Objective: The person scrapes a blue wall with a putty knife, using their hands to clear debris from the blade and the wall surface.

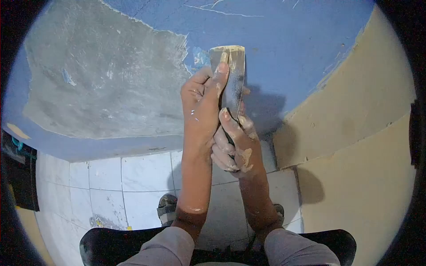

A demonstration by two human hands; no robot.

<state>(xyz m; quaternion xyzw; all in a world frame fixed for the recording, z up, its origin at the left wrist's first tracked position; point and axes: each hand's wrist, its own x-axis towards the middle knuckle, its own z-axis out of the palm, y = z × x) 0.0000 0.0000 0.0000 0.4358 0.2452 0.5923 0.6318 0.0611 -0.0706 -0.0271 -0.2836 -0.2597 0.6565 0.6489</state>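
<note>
Room (pixel 106 80): tiled floor (pixel 144 175), part-stripped wall (pixel 284 48)

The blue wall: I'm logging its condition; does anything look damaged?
Yes: on the left, a large grey patch with ragged edges interrupts the blue paint, as if peeled away; pale scratches mark the blue near the top.

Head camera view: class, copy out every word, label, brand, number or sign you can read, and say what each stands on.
There is no readable text.
Scraper, in both hands: smears on the blade, no legible mark.
Blue wall: pale scratches, no lettering.
Floor tiles: stains and joints, no legible writing.
</note>
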